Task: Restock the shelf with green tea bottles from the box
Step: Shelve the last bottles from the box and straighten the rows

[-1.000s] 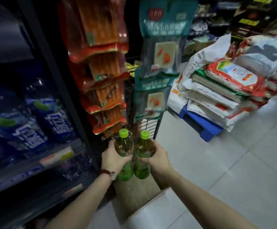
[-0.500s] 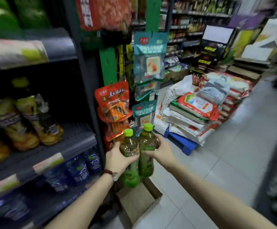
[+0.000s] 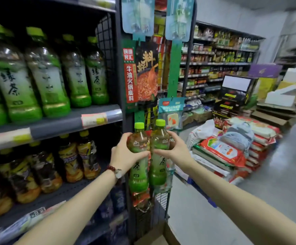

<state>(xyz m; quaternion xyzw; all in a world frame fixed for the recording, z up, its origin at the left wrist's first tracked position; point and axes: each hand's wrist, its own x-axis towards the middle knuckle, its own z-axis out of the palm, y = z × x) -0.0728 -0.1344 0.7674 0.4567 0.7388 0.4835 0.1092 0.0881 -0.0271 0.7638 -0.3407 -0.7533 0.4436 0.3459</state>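
Plainly two green tea bottles carried upright and side by side — left bottle [image 3: 138, 156] in the left hand [image 3: 124, 157], right bottle [image 3: 159, 152] in the right hand [image 3: 176, 151]. Held in front of the shelf's end post, level with the gap below the green tea shelf [image 3: 59, 123], not yet set down. Each grip wrapped round the upper body just under the shoulder, fingers curled across the front, thumbs behind; caps untouched.

Judged full, so fairly heavy for one hand each; smooth plastic with a glossy label, likely a little slippery, walls stiff enough while sealed but able to dent under a hard squeeze. Waist or shoulder looked the safest place to hold — narrower there, and clear of the base that has to land flat on the shelf.

Counted on the shelf: four green-capped bottles [image 3: 55, 75] clearly in the front rank, another partly cut off at the left edge, more possibly behind — could not tell. Below, a row of darker yellow-capped bottles [image 3: 69, 156], four or five showing. Box barely seen at the bottom edge.
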